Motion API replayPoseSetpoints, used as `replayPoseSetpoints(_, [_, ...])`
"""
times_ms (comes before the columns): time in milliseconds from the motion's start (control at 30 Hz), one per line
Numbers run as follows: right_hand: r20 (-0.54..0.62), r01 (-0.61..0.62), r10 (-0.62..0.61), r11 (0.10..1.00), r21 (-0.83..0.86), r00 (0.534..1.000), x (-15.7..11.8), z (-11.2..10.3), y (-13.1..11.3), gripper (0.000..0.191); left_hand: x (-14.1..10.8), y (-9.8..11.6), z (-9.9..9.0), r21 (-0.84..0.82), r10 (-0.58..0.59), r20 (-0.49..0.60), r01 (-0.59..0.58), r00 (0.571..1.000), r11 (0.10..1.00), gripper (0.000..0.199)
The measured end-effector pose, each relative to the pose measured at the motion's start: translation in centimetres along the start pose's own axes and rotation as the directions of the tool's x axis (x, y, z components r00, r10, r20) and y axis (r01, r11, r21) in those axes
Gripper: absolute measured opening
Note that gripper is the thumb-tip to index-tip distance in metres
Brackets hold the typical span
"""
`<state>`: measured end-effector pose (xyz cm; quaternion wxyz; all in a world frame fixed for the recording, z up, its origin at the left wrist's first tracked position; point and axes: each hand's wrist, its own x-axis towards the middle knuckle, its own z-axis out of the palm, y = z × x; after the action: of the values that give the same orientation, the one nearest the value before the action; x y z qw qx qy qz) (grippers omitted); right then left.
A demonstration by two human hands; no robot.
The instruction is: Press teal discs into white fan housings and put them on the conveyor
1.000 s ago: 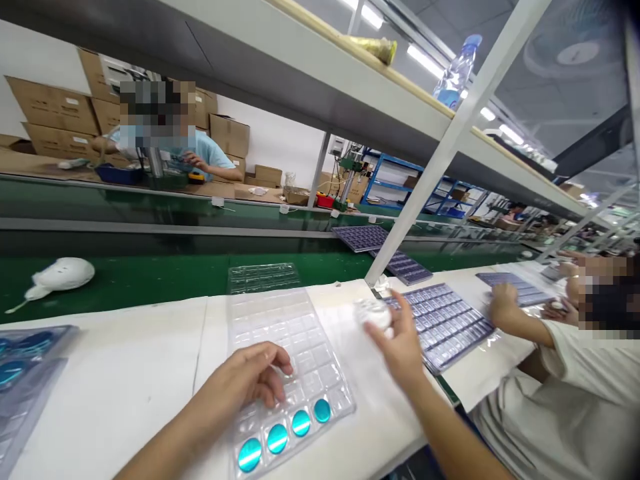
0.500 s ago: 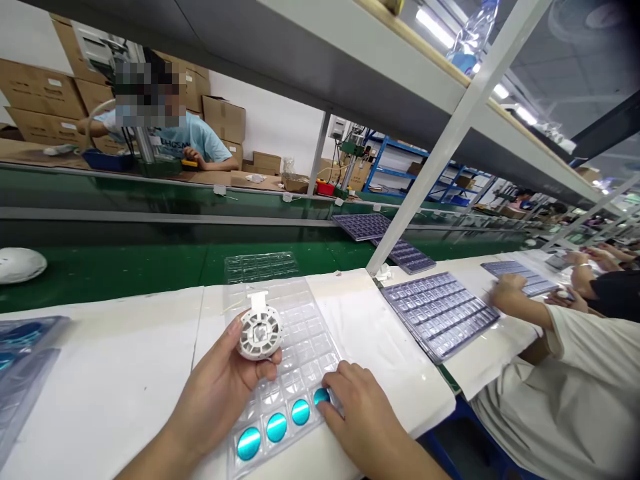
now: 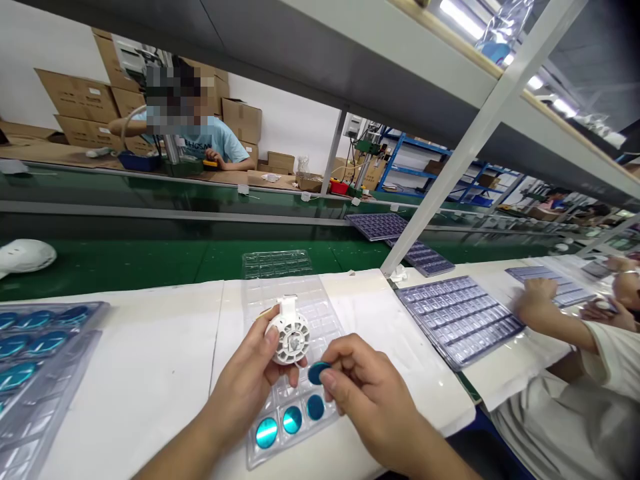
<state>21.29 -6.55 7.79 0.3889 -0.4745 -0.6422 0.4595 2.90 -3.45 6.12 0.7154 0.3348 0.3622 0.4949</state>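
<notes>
My left hand (image 3: 250,373) is closed around a round white plastic housing (image 3: 291,339) with a spoked face and a short neck on top, held upright over the tray. Between thumb and fingers my right hand (image 3: 367,387) pinches a shiny blue disc (image 3: 317,373), just right of the housing and apart from it. Beneath both hands lies a clear plastic tray (image 3: 320,300) with square pockets. Its front row holds a blue disc at the left (image 3: 267,433), a middle one (image 3: 292,420) and one at the right (image 3: 315,407).
More blue discs fill a tray (image 3: 75,353) at the left edge. A white rounded device (image 3: 27,257) rests on the green conveyor (image 3: 150,267). A slanted post (image 3: 440,193) rises beyond my right hand, near a purple-tinted tray (image 3: 460,320). Co-workers sit at right and across.
My right hand has lifted the blue disc out of the front row, up towards the housing. The housing has turned slightly in my left hand. The view has shifted left.
</notes>
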Motion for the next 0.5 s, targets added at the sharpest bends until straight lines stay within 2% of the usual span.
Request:
replayPoseSetpoints(133, [-0.096,0.208,-0.217,0.973,-0.095,0.971,1.2,1.9,-0.6,0.009,-0.5,0.1,0.4,0.002,0.0,-0.032,0.0,0.999,1.0,0.065])
replayPoseSetpoints(233, [-0.14,0.303,-0.335,0.93,-0.21,0.932,1.9,2.6,-0.6,0.012,-0.5,0.0,0.1,0.021,-0.004,-0.018,0.005,1.0,1.0,0.067])
replayPoseSetpoints(400, [-0.163,0.331,-0.379,0.907,-0.259,0.911,2.2,3.0,-0.2,0.013,-0.4,-0.4,-0.5,0.062,0.004,0.021,-0.005,1.0,0.998,0.071])
replayPoseSetpoints(500, [-0.177,0.311,-0.36,0.916,-0.253,0.916,2.2,3.1,0.1,0.012,-0.3,-0.5,-0.6,0.064,0.004,0.048,-0.007,0.999,0.998,0.071])
